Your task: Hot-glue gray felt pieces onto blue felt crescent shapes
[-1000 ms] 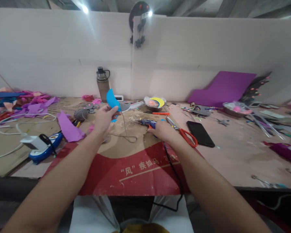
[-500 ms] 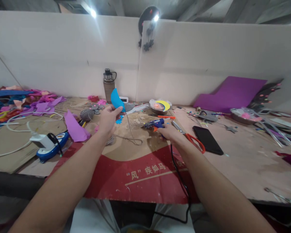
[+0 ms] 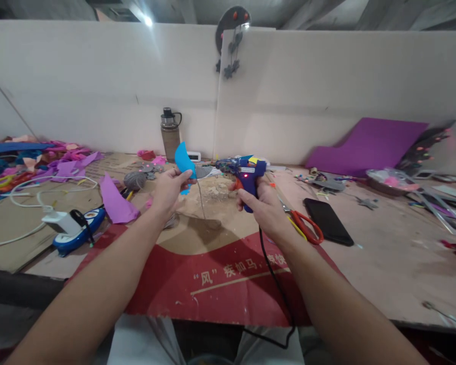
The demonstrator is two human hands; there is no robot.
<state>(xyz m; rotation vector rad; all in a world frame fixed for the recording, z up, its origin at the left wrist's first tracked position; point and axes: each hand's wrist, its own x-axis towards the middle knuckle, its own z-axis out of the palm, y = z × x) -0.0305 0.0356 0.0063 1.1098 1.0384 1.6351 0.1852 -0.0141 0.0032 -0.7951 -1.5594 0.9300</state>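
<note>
The fingers [image 3: 174,173] of the left hand [image 3: 167,191] are closed in a narrow pinch, and a blue foam piece [image 3: 183,159] is held between them and the thumb. The piece is curved. It is held above the table with its pointed end turned up. A thin grey string [image 3: 201,198] is seen hanging just under it, down to the cardboard. Where the string is tied cannot be told.

The fingers of the right hand [image 3: 265,207] are wrapped tight around the handle of a blue glue gun [image 3: 246,171]. The gun is held in the air, near the foam piece but apart from it. Its tip is pointed left toward the piece. A small red light is lit on its side. A black cord [image 3: 274,284] is hung from the handle and is run down over the table edge.

Under both hands, a brown and red cardboard sheet [image 3: 213,284] is laid on the table [image 3: 383,258]. Just right of the right hand, scissors with orange handles [image 3: 307,227] are laid flat, and a black phone [image 3: 328,221] is laid beside them. Left of the left hand, a grey ball of yarn [image 3: 132,179] and a purple scrap [image 3: 115,198] are seen, and past them a white charger [image 3: 58,221].

At the back, a water bottle [image 3: 170,133] is stood by the white wall [image 3: 99,86]. Far to the right, a big purple sheet [image 3: 367,143] is leaned on that wall. Far to the left, many coloured scraps [image 3: 41,157] are piled up.
</note>
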